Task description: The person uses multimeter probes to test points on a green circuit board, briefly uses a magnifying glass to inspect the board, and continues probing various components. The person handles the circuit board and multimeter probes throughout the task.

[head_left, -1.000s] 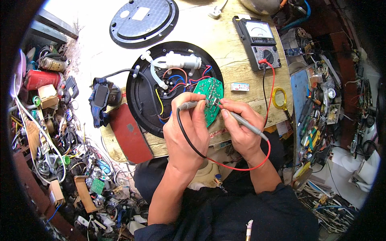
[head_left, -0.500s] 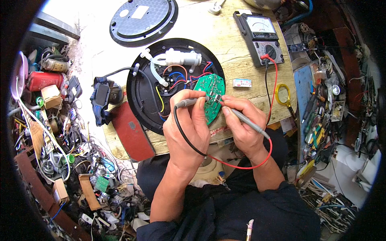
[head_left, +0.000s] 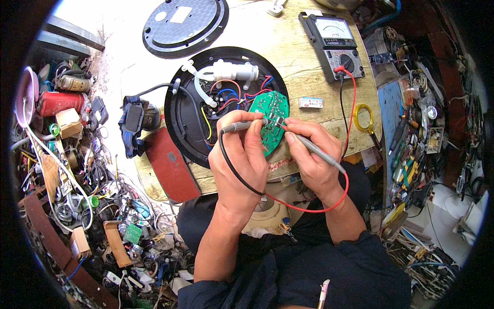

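Pinched in my left hand (head_left: 241,159) is a grey test probe (head_left: 237,126) with a black lead. My right hand (head_left: 315,159) grips a second grey test probe (head_left: 319,153) with a red lead. Both probe tips point at the green circuit board (head_left: 268,107) from either side; whether they touch its contacts is too small to tell. That board rests on the right part of a round black appliance base (head_left: 177,126), joined to it by coloured wires. A white pump-like cylinder (head_left: 234,72) lies within the base. The leads run to an analog multimeter (head_left: 337,49) at the far right.
A round black cover (head_left: 198,26) lies at the far left of the wooden table (head_left: 298,67). Around it are a small box (head_left: 311,103), a yellow magnifying glass (head_left: 363,117), a red-brown board (head_left: 172,170) and a headlamp (head_left: 135,123). Cluttered parts flank both sides.
The whole view has shifted slightly. Both hands keep their hold on the probes over the circuit board, with hardly any movement.
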`<state>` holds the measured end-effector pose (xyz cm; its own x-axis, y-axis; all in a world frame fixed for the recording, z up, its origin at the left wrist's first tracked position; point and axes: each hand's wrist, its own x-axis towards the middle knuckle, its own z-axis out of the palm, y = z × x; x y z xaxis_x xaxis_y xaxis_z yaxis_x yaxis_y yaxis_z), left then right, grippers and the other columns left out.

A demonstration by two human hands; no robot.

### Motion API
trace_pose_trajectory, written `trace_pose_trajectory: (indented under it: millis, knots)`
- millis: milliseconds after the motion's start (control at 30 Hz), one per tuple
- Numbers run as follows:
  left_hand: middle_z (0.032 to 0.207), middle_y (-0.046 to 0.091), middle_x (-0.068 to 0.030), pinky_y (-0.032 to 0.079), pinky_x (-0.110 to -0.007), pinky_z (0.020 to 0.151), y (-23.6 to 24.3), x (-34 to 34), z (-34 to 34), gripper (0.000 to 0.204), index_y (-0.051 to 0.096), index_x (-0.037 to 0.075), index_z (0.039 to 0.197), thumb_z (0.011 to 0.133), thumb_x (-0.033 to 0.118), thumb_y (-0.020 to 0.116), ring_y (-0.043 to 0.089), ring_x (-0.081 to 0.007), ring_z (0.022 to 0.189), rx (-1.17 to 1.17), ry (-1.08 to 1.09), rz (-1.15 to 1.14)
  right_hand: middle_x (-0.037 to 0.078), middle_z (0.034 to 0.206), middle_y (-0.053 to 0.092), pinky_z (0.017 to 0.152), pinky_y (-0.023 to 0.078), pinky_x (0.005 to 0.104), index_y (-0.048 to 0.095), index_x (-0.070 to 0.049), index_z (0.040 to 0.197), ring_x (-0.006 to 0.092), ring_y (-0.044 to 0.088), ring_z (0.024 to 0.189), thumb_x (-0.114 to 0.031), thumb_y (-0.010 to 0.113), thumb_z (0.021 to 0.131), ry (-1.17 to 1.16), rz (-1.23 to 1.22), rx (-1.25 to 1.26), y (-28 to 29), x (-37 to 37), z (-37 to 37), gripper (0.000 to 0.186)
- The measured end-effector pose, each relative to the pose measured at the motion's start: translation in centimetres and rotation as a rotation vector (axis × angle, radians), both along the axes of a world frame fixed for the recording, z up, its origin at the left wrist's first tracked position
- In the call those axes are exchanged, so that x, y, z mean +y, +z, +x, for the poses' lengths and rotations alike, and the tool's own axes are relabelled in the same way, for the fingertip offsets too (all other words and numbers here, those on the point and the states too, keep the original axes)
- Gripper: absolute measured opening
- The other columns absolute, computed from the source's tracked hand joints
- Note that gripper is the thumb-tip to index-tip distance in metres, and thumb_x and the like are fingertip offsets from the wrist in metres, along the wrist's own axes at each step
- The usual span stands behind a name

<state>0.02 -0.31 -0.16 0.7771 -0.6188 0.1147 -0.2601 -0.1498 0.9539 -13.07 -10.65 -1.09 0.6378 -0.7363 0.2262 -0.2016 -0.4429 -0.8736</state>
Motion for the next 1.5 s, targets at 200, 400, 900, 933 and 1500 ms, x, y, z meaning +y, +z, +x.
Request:
trace_pose_trajectory:
  millis: [200,400,900,933,1500]
  knots:
    - [0.102,0.069,-0.0176,0.058,-0.039,0.063,0.1,-0.1,-0.1,0.009,0.061,-0.004,0.112,0.105,0.000,0.065,0.074,-0.0304,0.074,0.031,0.004,-0.019,0.022,0.109,0.078,0.084,0.063,0.0364,0.075,0.003,0.109,0.0302,0.079,0.096,0.002,0.076,0.092,0.009,-0.005,-0.009,-0.1,-0.1,0.0,0.017]
    - [0.102,0.069,-0.0174,0.058,-0.038,0.062,0.5,-0.1,0.0,0.010,0.060,-0.004,0.114,0.105,0.000,0.065,0.074,-0.0282,0.072,0.028,-0.002,0.000,0.022,0.109,0.078,0.084,0.063,0.0368,0.075,0.003,0.109,0.0305,0.079,0.097,0.002,0.077,0.092,0.005,0.000,-0.014,-0.2,0.0,-0.1,0.017]
    - [0.097,0.072,-0.0156,0.058,-0.034,0.058,0.4,-0.1,-0.1,0.012,0.059,-0.004,0.116,0.107,0.002,0.064,0.072,-0.0215,0.066,0.013,0.005,-0.018,0.021,0.109,0.078,0.083,0.063,0.0372,0.074,0.001,0.110,0.0316,0.079,0.096,0.001,0.077,0.091,0.001,-0.006,-0.017,-0.2,0.0,-0.1,0.019]
    - [0.097,0.072,-0.0154,0.057,-0.033,0.058,0.3,-0.1,-0.1,0.012,0.059,-0.004,0.117,0.107,0.002,0.064,0.072,-0.0213,0.066,0.004,0.006,-0.026,0.021,0.109,0.078,0.083,0.063,0.0372,0.074,0.001,0.110,0.0316,0.079,0.096,0.001,0.077,0.091,0.001,-0.006,-0.019,-0.2,0.0,-0.1,0.019]
    - [0.110,0.077,-0.0132,0.058,-0.028,0.065,0.1,0.3,0.3,0.014,0.059,-0.003,0.121,0.110,0.007,0.060,0.069,-0.0142,0.071,-0.131,-0.096,0.033,0.021,0.109,0.078,0.086,0.063,0.0382,0.075,0.002,0.108,0.0330,0.079,0.098,0.003,0.078,0.090,0.030,-0.074,0.006,0.2,0.0,-0.2,0.018]
